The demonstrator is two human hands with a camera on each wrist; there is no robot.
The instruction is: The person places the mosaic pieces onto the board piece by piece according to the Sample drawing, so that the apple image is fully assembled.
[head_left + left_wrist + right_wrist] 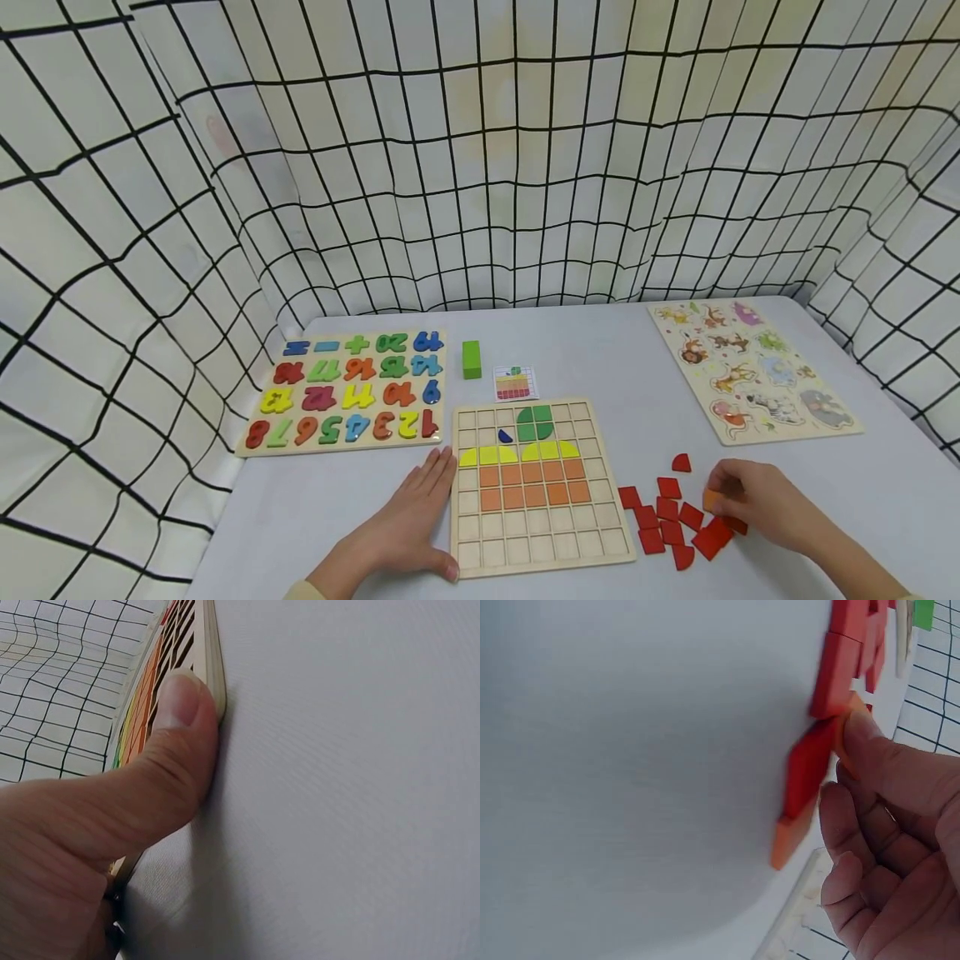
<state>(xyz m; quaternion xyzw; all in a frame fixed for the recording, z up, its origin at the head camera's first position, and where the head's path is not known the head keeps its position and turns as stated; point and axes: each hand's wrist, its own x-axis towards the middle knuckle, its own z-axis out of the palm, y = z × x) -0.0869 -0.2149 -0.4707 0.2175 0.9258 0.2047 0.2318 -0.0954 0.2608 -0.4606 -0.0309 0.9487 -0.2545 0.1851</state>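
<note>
one orange tile (710, 500) pinched in right hand (767, 502) | left hand (405, 529) spread, touching grid board (540, 548)

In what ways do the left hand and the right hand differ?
The left hand lies outstretched against the left edge of the grid board; the right hand is bent, pinching an orange tile. The left hand holds no tile; the right hand is apart from the board, by the red pieces. Both are bare.
</note>
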